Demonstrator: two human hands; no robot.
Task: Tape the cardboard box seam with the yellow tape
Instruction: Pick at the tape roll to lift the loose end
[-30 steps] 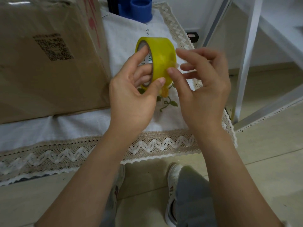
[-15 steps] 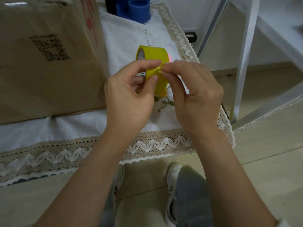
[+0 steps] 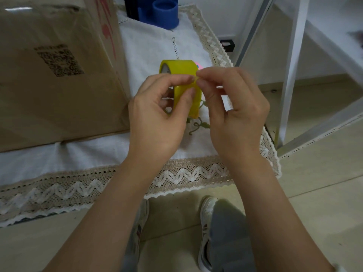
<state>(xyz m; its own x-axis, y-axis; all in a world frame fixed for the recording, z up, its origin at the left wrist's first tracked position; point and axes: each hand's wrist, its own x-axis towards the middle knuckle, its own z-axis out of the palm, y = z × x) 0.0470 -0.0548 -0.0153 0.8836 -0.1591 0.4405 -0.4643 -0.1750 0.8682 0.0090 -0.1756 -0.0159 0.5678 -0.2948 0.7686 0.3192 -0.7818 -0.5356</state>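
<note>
A roll of yellow tape (image 3: 181,70) is held upright above the table between both hands. My left hand (image 3: 157,118) grips the roll, thumb across its outer face and fingers through the core. My right hand (image 3: 235,110) pinches the tape's loose end at the roll's upper right edge with thumb and forefinger. The cardboard box (image 3: 49,75) stands to the left on the cloth, a printed code square on its near face; its seam is not visible.
A white tablecloth with a lace border (image 3: 186,173) covers the low table. A blue plastic holder (image 3: 165,13) stands at the back. White metal shelf legs (image 3: 290,65) rise on the right. My shoes and the tiled floor lie below.
My right hand went from open fingers beside the roll to a pinch on the tape's end. My left hand turned the roll and closed its thumb over it.
</note>
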